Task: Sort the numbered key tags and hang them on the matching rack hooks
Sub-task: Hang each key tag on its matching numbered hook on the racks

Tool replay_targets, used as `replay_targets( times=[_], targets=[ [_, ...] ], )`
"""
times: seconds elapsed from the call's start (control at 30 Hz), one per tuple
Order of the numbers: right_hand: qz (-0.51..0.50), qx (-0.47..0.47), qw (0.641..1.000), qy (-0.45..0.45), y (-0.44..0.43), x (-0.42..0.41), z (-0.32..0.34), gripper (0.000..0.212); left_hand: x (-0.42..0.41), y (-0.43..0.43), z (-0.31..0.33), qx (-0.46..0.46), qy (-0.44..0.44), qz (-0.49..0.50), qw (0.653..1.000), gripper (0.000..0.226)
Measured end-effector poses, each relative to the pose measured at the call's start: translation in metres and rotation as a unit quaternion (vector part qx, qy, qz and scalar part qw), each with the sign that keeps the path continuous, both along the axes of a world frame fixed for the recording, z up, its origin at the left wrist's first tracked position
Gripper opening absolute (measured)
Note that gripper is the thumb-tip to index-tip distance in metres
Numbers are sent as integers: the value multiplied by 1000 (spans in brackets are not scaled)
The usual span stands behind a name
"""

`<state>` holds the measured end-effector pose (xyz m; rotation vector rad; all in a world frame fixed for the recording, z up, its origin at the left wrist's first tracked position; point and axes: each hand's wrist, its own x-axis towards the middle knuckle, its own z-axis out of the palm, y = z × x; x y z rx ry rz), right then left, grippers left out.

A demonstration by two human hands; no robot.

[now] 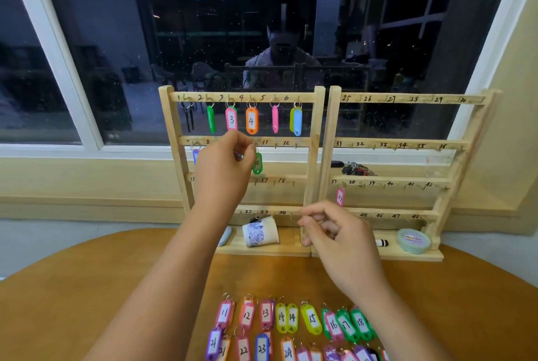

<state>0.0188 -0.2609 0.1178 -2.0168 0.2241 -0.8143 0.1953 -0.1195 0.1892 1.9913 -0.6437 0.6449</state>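
Wooden rack tray holds a tipped paper cup — left hand fingers pinch a blue tag.

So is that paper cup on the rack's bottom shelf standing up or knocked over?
Knocked over. The paper cup lies on its side on the rack's bottom shelf, its patterned wall facing up.

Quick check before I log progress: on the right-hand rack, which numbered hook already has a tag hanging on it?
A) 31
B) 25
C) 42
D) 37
D: on the right-hand rack a single pink tag marked 37 hangs under the 37 label at the left end of the third rail; the hooks at 25, 31 and 42 are bare.
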Motion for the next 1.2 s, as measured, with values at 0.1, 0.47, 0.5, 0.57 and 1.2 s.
replay_targets(
  times=[0.1, 0.47, 0.5, 0.57, 1.2],
  targets=[
    [6, 1, 1000, 6, 1, 0, -2, 20, 2, -3, 2, 17, -46, 10, 999, 8],
    [10, 9, 1000, 18, 0, -2, -7, 21, 4, 6, -16, 22, -26, -3, 999, 14],
    [10, 9, 1000, 19, 0, -1, -7, 21, 1, 10, -21, 22, -21, -6, 1000, 15],
    [13, 10, 1000, 22, -1, 0, -9, 21, -3, 20, -33, 20, -7, -11, 1000, 15],
    [97, -100, 970, 200, 31, 18, -66, 11, -43, 112, -180, 169, 292, -101, 936, 9]
  ],
)
